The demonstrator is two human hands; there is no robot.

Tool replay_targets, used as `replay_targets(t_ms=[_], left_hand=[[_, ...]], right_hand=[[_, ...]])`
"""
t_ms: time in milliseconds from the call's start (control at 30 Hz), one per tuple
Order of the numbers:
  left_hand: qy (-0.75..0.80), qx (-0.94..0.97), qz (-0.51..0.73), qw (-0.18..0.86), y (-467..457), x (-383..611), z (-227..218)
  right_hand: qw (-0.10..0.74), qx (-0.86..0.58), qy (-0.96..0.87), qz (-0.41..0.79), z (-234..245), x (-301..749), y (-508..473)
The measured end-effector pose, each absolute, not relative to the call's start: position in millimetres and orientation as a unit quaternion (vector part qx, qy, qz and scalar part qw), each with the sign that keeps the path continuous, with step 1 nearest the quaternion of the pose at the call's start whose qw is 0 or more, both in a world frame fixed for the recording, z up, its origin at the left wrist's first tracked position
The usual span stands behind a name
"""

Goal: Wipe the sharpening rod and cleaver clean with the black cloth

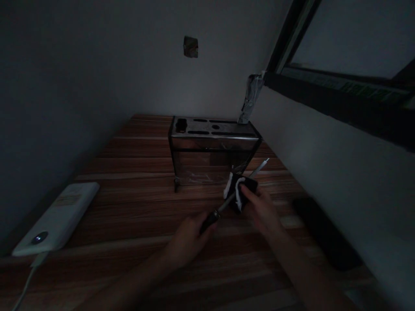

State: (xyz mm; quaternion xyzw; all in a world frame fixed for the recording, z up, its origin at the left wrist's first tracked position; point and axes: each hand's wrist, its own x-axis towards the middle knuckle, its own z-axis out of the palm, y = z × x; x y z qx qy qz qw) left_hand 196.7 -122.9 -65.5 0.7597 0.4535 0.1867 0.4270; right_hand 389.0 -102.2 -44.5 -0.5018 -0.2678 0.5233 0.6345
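Left hand (189,242) gripped stick (226,203) by near-left end; right hand (262,207) pinched cloth (232,185) against it; stick pointed far right.

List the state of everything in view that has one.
Slim metal rod with black handle: slanted, held
Left grip: closed on the handle
Black-and-white cloth: against the rod
Right grip: closed on the cloth
Slotted metal rack: standing upright
White rectangular power bank: flat, white cable plugged in
Black rectangular slab: lying flat
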Motion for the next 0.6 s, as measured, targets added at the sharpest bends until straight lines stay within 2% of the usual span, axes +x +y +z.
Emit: replay_targets(t_ms=[233,600], left_hand=[[0.438,0.743,0.226,0.453,-122,197,-66],[0.437,0.748,0.212,0.452,-122,196,-65]], right_hand=[[0.514,-0.516,-0.374,0.574,-57,362,-118],[0.521,-0.542,-0.367,0.547,-54,361,-121]])
